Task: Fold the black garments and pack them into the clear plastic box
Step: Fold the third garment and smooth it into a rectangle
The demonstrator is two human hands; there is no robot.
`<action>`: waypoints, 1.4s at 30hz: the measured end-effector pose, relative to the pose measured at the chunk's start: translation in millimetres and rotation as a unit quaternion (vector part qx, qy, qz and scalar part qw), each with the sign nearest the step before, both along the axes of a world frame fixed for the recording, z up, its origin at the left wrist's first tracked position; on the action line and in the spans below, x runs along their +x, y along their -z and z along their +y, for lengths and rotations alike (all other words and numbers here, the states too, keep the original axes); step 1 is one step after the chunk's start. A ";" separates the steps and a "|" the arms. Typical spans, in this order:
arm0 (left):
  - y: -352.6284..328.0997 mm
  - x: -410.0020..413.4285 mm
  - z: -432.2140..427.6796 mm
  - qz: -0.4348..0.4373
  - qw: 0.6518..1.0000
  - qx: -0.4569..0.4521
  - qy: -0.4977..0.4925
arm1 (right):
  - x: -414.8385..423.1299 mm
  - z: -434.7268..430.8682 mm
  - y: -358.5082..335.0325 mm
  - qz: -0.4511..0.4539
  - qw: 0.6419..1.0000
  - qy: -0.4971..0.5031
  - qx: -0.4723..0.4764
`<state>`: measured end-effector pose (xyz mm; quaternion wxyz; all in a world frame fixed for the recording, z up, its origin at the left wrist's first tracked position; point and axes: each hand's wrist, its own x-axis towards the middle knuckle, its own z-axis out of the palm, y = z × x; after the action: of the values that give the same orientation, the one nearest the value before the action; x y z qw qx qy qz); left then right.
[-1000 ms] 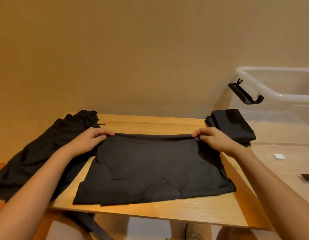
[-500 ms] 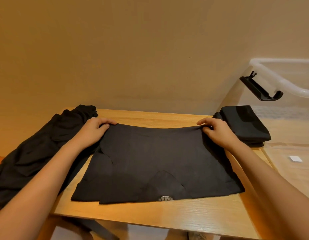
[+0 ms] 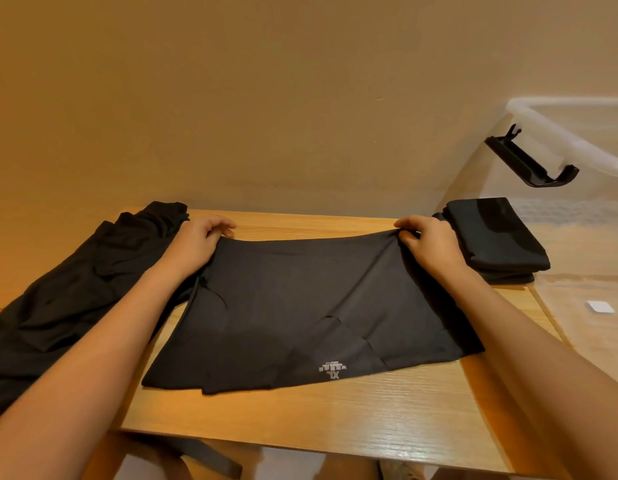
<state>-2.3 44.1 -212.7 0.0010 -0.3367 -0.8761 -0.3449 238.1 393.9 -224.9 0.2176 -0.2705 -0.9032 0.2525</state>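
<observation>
A black garment (image 3: 300, 306), partly folded, lies spread on the wooden table (image 3: 335, 417), a white XL size print near its front edge. My left hand (image 3: 196, 242) pinches its far left corner and my right hand (image 3: 430, 242) pinches its far right corner, both lifting the far edge slightly off the table. A stack of folded black garments (image 3: 498, 237) sits just right of my right hand. The clear plastic box (image 3: 577, 140) stands at the far right, with a black latch (image 3: 529, 161) hanging from its rim.
A heap of unfolded black garments (image 3: 68, 289) drapes over the table's left edge. A beige wall rises right behind the table. A small white tag (image 3: 600, 306) shows through the box's clear side. The table's front edge runs close to me.
Both hands have raised the garment's far edge and drawn it a little toward me. The view has shifted, so the XL print now shows at the front.
</observation>
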 end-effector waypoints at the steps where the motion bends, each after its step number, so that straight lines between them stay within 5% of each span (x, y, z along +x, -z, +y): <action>1: -0.3 -1.4 1.9 0.000 1.000 0.009 -0.005 | -2.2 1.7 0.0 -0.001 1.000 0.004 -0.003; 28: 7.1 -56.5 42.1 0.105 0.994 -0.013 -0.034 | -46.2 22.2 9.5 0.018 0.997 0.058 0.037; 34: 8.6 -60.2 48.8 0.053 0.997 -0.039 -0.043 | -54.4 25.9 9.3 -0.018 0.997 0.064 0.045; 42: -20.2 14.4 29.8 0.098 0.990 -0.064 0.078 | -3.6 -25.2 -18.1 -0.051 0.992 -0.105 0.042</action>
<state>12.1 73.9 -192.5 0.0386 -0.4353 -0.8633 -0.2526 234.5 368.7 -206.7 0.1547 -0.1769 -0.9465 0.2214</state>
